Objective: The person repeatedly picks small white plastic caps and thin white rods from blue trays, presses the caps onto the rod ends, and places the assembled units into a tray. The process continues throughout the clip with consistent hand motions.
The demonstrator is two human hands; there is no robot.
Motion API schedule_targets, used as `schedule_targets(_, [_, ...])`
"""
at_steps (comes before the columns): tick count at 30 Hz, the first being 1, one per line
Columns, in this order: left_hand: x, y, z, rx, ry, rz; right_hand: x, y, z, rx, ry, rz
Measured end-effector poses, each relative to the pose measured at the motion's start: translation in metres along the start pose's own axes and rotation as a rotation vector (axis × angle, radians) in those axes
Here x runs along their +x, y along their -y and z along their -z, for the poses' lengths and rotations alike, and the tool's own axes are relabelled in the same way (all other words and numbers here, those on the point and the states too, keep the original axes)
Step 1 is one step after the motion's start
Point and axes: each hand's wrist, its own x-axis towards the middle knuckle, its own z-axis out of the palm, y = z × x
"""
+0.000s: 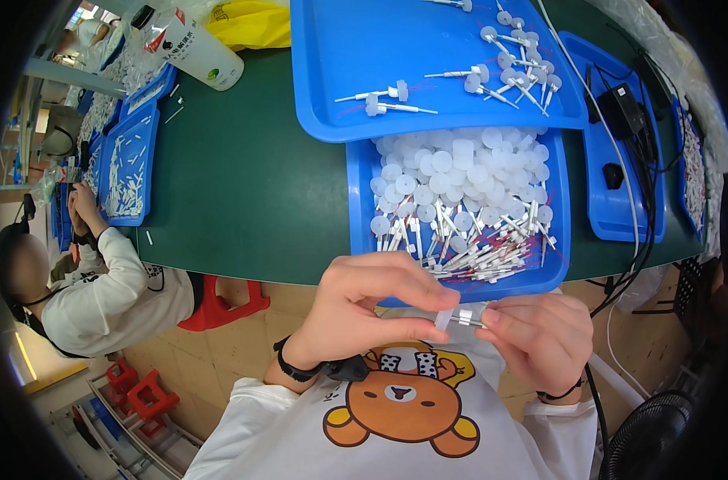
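An upper tray (380,56) partly hides the lower tray (359,210), before which the left hand (364,308) pinches a disc (443,320) and the right hand (545,334) a partly hidden shaft (465,318).

A frosted, translucent plastic disc (443,320) stands nearly on edge, pinched between the left hand's (372,300) thumb and forefinger. A slim, white-sleeved rod (465,318) lies almost level between the hands — right end in the right hand's (544,332) fingertips, left end at the disc's face; whether it is seated there cannot be told.
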Motion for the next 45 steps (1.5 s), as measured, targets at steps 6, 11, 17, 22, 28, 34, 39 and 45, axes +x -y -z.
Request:
schedule_targets(6, [-0.001, -0.007, -0.002, 0.275, -0.027, -0.246, -0.001, 0.006, -0.002, 0.174, 0.013, -0.202])
schedule_targets(11, [0.001, -0.004, -0.006, 0.446, -0.055, -0.376, -0.005, 0.025, -0.008, 0.640, -0.038, -0.801])
schedule_targets(17, [0.006, -0.003, 0.002, 0.325, 0.002, -0.317, -0.006, 0.015, -0.002, 0.943, 0.019, -1.016])
schedule_targets(22, [0.003, -0.002, 0.006, 0.225, -0.006, -0.147, 0.000, 0.002, 0.008, 0.268, 0.153, -0.302])
schedule_targets(28, [0.000, 0.002, 0.007, 0.156, 0.011, -0.074, -0.003, 0.000, 0.004, -0.239, 0.167, 0.087])
schedule_targets(34, [-0.006, 0.009, 0.000, 0.073, -0.039, -0.061, -0.009, 0.006, 0.000, -0.140, 0.205, 0.013])
schedule_targets(39, [-0.003, 0.001, 0.004, 0.170, 0.051, -0.104, -0.006, 0.012, 0.006, 0.035, 0.253, -0.138])
schedule_targets(45, [-0.004, 0.004, 0.003, 0.105, 0.065, -0.101, -0.009, 0.010, 0.002, 0.497, 0.264, -0.464])
